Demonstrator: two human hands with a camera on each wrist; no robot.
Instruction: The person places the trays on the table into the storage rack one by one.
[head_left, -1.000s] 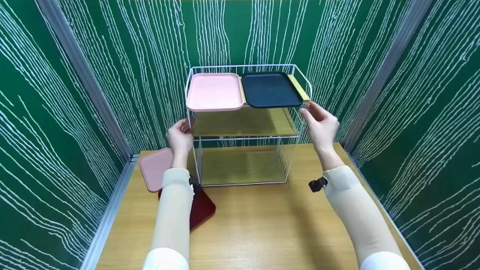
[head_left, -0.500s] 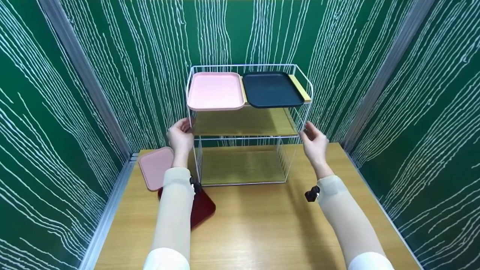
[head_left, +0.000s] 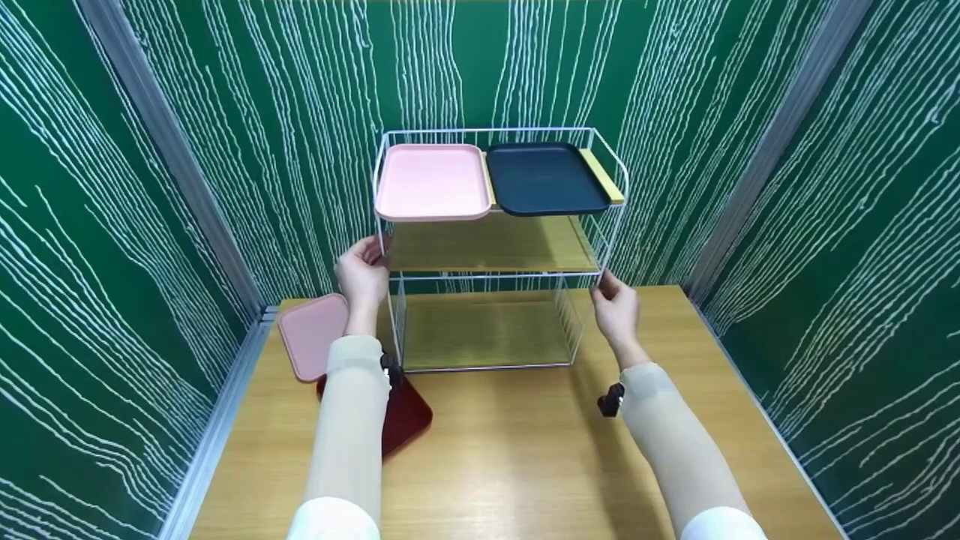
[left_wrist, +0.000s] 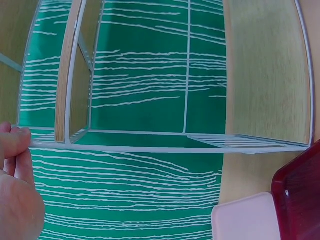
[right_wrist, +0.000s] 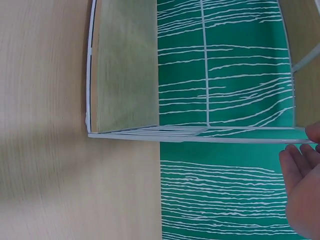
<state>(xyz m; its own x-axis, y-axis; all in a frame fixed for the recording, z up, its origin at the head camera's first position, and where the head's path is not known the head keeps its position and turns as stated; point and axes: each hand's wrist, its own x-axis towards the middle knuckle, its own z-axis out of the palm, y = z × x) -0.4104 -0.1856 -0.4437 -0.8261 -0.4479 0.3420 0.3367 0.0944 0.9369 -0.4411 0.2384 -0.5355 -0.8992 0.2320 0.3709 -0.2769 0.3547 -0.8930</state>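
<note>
White wire rack (head_left: 495, 255) w/ three wooden shelves stands upright at the back-middle of the wooden table (head_left: 525, 465), close to the green wall. Long axis runs left–right across the head view; open front faces the person. Top shelf carries a pink tray (head_left: 431, 181) on the left & a dark navy tray (head_left: 545, 178) on the right, side by side, just about touching; a strip of bare shelf board shows at the far right end.

Left hand (head_left: 361, 274) is at the rack's left front post, at mid-shelf level. Fingers curl round the wire; left wrist view shows fingertips (left_wrist: 15, 142) pinching the thin rail. Right hand (head_left: 616, 306) is at the right front post, a bit below the mid shelf. Fingers bent in toward the wire, thumb on the near side, so a light pinch on the post. Right wrist view shows fingers (right_wrist: 305, 165) lying right at the rail, loosely curved, not a tight fist.

On the table left of the rack: a second pink tray (head_left: 311, 336), flat, & a dark red tray (head_left: 405, 416) nearer the person, partly under the left forearm.

No brand, label or readable writing on rack or trays.
</note>
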